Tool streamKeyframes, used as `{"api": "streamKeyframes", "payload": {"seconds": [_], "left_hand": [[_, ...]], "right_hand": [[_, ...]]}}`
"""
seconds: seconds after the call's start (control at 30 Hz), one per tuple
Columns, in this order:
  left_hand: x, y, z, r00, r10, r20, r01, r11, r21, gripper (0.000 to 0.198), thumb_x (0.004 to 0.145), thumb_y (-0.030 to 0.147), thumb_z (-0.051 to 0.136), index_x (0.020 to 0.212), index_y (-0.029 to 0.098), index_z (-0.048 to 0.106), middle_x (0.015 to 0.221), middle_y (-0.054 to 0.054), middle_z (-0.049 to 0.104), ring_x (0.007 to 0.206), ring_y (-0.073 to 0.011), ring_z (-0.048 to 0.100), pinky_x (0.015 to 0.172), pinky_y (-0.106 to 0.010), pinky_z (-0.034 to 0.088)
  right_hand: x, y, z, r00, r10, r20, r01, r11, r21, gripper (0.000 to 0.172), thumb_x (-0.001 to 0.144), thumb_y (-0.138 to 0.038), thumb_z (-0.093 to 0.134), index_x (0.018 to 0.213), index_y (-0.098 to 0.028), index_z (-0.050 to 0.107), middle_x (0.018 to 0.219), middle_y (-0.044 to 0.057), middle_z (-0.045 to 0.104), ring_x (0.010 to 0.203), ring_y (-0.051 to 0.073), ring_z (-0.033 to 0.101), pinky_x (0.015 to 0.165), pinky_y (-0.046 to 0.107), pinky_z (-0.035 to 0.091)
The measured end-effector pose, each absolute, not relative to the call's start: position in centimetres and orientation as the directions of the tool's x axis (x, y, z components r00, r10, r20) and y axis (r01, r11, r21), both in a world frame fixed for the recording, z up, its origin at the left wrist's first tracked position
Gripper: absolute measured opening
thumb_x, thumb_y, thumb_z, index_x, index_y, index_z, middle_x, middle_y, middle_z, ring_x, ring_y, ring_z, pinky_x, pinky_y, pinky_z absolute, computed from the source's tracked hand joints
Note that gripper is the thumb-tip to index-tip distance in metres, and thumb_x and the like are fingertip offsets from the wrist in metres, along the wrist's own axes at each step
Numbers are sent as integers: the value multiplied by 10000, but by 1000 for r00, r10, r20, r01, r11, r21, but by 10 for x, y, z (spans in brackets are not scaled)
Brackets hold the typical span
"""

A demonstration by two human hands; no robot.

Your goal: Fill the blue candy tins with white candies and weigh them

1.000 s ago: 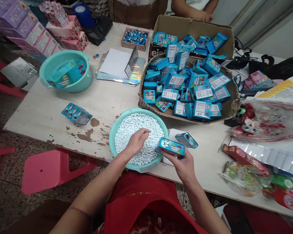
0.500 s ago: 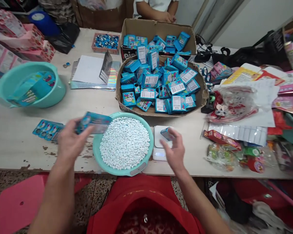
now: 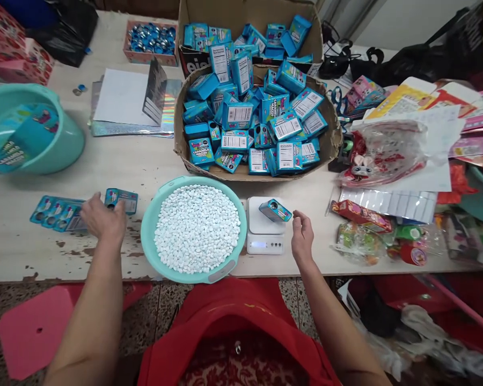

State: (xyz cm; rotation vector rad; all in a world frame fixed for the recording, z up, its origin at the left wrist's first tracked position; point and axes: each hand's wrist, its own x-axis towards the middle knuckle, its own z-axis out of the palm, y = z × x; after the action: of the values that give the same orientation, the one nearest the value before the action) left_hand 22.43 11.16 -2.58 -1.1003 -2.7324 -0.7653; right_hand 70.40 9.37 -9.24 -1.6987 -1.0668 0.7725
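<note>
Head view: basin [image 3: 147,231] of white pellets [image 3: 197,228], perhaps candy; carton [image 3: 178,136] of blue boxes [image 3: 237,113].

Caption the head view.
Left hand on a flat box beside the candy bowl; right hand near the tilted box on the scale.

Clutter on the far side of the table
A cardboard tray [image 3: 179,134] brims with blue boxes [image 3: 237,115]. Foil sheets [image 3: 167,107] lie to its left, a small tray [image 3: 153,37] of what may be caps beyond them, a teal tub [image 3: 70,145] far left and plastic bags [image 3: 386,155] to the right.
</note>
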Motion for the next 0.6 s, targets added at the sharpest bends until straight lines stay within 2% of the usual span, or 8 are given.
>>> {"api": "streamKeyframes", "payload": {"seconds": [0.07, 0.13, 0.27, 0.33, 0.4, 0.5, 0.57, 0.6], "left_hand": [[244, 108, -22, -622, 694, 363, 775, 480, 411, 413, 765, 288, 592, 1132, 100, 562, 1173, -160, 552, 1171, -352, 478, 999, -520, 351], [279, 105, -25, -483, 805, 345, 842, 318, 437, 298, 848, 308, 492, 1052, 117, 596, 1056, -133, 606, 1051, -283, 546, 952, -452, 405], [370, 103, -45, -49, 998, -26, 895, 55, 442, 250, 873, 367, 492, 979, 176, 613, 1011, -99, 639, 1000, -251, 560, 911, -390, 424], [399, 102, -54, -1, 991, -132, 921, 52, 387, 247, 875, 386, 501, 952, 174, 604, 1023, -116, 624, 985, -263, 556, 855, -377, 429], [410, 102, -58, -47, 983, -179, 901, 119, 417, 208, 876, 375, 501, 869, 185, 585, 953, -101, 619, 893, -244, 570, 762, -339, 430], [403, 100, -56, -235, 949, -208, 665, 314, 678, 248, 853, 355, 515, 665, 195, 498, 673, -27, 538, 661, -172, 536, 616, -268, 396], [393, 101, -49, -364, 870, -333, 235, 432, 871, 292, 831, 387, 520, 623, 193, 452, 564, 13, 452, 507, -122, 451, 505, -231, 344], [390, 102, -43, -369, 823, -431, -34, 452, 891, 288, 820, 402, 522, 637, 191, 452, 550, 24, 443, 452, -100, 408, 454, -216, 308]], "right_hand": [[702, 96, -95, 388, 922, -15, 294, -139, -946, 544, 810, -586, 491, 1138, -156, 558, 1211, 162, 591, 1109, 252, 561, 930, 448, 451], [700, 98, -99, 361, 933, -9, 301, -126, -945, 571, 752, -563, 592, 1167, -173, 545, 1232, 147, 574, 1124, 259, 551, 938, 452, 448], [693, 108, -105, 340, 940, -17, 337, -139, -931, 593, 623, -497, 738, 1101, -181, 585, 1103, 90, 619, 994, 239, 585, 898, 424, 461], [690, 112, -102, 370, 928, -33, 322, -161, -933, 534, 608, -501, 741, 1004, -166, 613, 953, 57, 636, 873, 215, 589, 837, 405, 472], [688, 114, -90, 383, 924, -10, 323, -144, -935, 492, 614, -496, 742, 952, -159, 623, 876, 36, 624, 818, 201, 577, 801, 389, 470], [683, 107, -55, 301, 947, 108, 395, -20, -919, 406, 670, -450, 740, 951, -178, 633, 856, 19, 605, 807, 193, 577, 779, 361, 463], [675, 99, -26, 212, 960, 182, 433, 75, -898, 356, 704, -413, 739, 967, -199, 630, 856, 12, 601, 805, 189, 583, 759, 343, 466], [668, 94, -12, 163, 963, 213, 442, 122, -889, 340, 718, -395, 738, 980, -208, 627, 865, 13, 603, 809, 189, 585, 751, 336, 469]]}}
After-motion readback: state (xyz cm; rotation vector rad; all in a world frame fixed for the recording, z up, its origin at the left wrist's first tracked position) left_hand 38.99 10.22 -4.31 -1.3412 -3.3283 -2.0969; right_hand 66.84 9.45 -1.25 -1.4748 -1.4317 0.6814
